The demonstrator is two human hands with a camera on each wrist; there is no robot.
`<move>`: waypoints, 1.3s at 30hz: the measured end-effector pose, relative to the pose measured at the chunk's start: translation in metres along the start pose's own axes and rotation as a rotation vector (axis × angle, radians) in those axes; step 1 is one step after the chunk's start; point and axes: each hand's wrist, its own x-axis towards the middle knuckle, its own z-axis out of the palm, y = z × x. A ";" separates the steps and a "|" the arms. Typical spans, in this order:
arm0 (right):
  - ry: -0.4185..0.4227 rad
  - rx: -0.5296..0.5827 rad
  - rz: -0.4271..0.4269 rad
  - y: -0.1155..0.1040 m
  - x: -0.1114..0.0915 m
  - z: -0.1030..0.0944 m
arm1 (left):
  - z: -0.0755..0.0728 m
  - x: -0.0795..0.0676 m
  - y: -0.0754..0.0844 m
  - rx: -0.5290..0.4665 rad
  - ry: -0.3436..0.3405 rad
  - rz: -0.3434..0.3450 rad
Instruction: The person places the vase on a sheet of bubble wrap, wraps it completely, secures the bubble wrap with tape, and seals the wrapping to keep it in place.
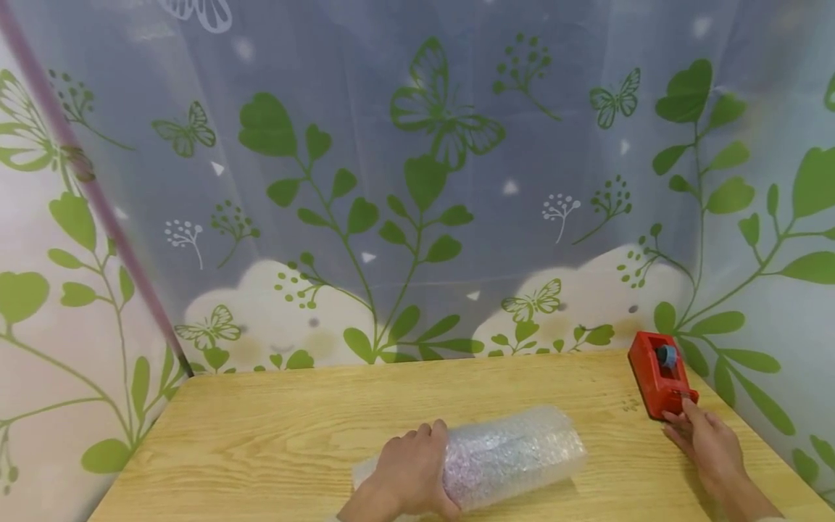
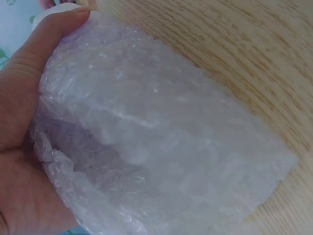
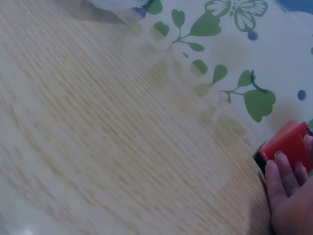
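A roll-shaped bundle in bubble wrap (image 1: 515, 453) lies on the table, something pinkish-purple showing faintly through the clear layers. My left hand (image 1: 414, 467) grips it near its left end, fingers over the top and thumb on the near side. In the left wrist view the bubble wrap (image 2: 146, 112) has a loose fold beside the palm. At the right, a red tape dispenser (image 1: 652, 377) carries a small tape roll (image 1: 666, 356). My right hand (image 1: 714, 442) touches the dispenser's near end with fairly straight fingers (image 3: 276, 183). Whether the fingertips have any tape is too small to tell.
The wooden table (image 1: 293, 420) ends at a patterned curtain (image 1: 417, 217) behind it and along both sides. A pinkish pole (image 1: 124, 239) slants down to the table's back left corner. The dispenser stands near the table's right edge.
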 end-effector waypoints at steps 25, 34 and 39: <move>0.040 -0.035 0.016 -0.004 0.004 0.002 | 0.003 -0.002 0.001 0.017 0.038 0.000; 0.106 -0.099 -0.034 0.000 0.007 0.008 | 0.002 -0.002 0.001 0.006 0.052 -0.002; 0.036 -0.056 0.010 -0.002 0.005 0.001 | 0.003 -0.002 0.001 0.000 0.042 -0.006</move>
